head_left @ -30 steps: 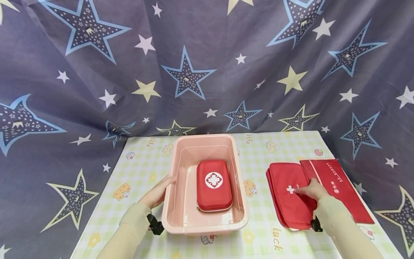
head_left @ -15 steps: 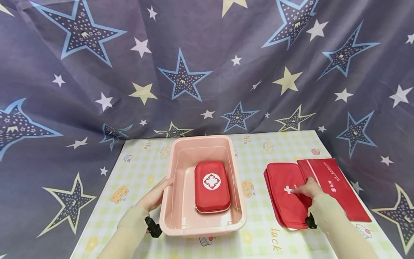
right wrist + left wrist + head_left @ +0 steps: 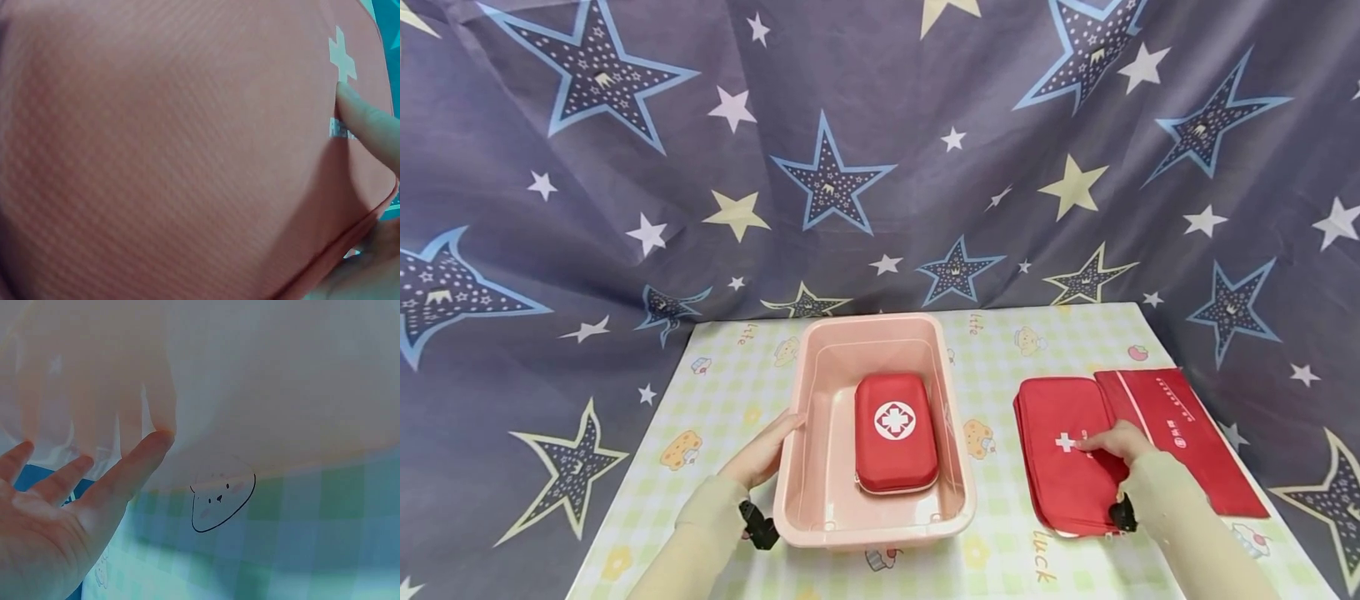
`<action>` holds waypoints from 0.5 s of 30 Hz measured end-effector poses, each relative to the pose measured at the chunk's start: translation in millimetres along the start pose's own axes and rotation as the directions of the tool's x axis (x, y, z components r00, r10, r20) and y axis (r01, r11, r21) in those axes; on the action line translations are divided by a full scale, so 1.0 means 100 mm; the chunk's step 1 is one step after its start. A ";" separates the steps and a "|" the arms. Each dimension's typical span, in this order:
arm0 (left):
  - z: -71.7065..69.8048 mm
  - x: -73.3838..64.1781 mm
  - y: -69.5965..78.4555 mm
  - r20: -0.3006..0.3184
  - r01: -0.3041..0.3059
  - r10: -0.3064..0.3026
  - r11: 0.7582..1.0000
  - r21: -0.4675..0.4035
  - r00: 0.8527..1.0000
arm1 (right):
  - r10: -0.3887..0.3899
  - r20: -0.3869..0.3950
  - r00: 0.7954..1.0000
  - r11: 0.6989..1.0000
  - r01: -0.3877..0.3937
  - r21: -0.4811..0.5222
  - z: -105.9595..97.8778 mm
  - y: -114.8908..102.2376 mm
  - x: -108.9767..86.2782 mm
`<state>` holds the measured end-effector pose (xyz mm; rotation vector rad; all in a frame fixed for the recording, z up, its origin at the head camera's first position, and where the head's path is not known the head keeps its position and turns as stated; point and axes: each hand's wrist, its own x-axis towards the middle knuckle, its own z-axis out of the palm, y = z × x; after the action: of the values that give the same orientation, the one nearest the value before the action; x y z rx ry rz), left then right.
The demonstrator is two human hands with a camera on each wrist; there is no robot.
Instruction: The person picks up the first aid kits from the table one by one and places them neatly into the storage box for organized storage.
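Note:
A red first-aid pouch (image 3: 1063,475) with a white cross lies on the right of the table. My right hand (image 3: 1118,450) pinches its right edge; in the right wrist view the thumb (image 3: 369,122) presses on the top face and the other fingers are under the edge, partly hidden. In the middle stands a pink plastic bin (image 3: 875,533), holding a red hard-shell first-aid case (image 3: 895,462) with a round white emblem. My left hand (image 3: 763,454) rests against the bin's left side, and in the left wrist view its fingertips touch the outer wall.
Right of the pouch lies a flat red bag (image 3: 1187,450) with white print, partly behind my right hand. A checked cloth with cartoon prints covers the table (image 3: 1000,350). Behind it hangs a dark star-patterned curtain (image 3: 880,83).
The pouch has shifted slightly left and toward me with my right hand, and its front zip edge shows more. The left hand stays at the bin.

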<state>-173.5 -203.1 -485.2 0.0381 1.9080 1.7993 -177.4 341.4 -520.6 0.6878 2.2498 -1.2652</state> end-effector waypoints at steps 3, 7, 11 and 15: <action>0.00 -0.01 0.01 0.000 -0.007 0.007 1.000 0.008 1.000 | 0.002 0.001 1.000 1.000 -0.002 0.025 -0.02 -0.02 0.01; -0.01 0.00 0.00 0.003 -0.013 0.013 1.000 0.005 1.000 | -0.010 0.019 1.000 1.000 0.010 -0.016 -0.04 -0.05 -0.01; -0.01 0.00 -0.01 0.003 -0.015 0.015 1.000 0.000 1.000 | -0.043 0.046 0.998 0.999 0.044 -0.024 -0.06 -0.07 -0.03; -0.01 0.00 -0.01 0.006 -0.012 0.012 1.000 0.000 1.000 | -0.063 0.061 0.996 0.998 0.063 -0.002 -0.10 -0.05 -0.04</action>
<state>-173.8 -204.4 -485.8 0.0547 1.9077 1.8051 -178.7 347.0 -510.1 0.5737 2.2396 -1.2934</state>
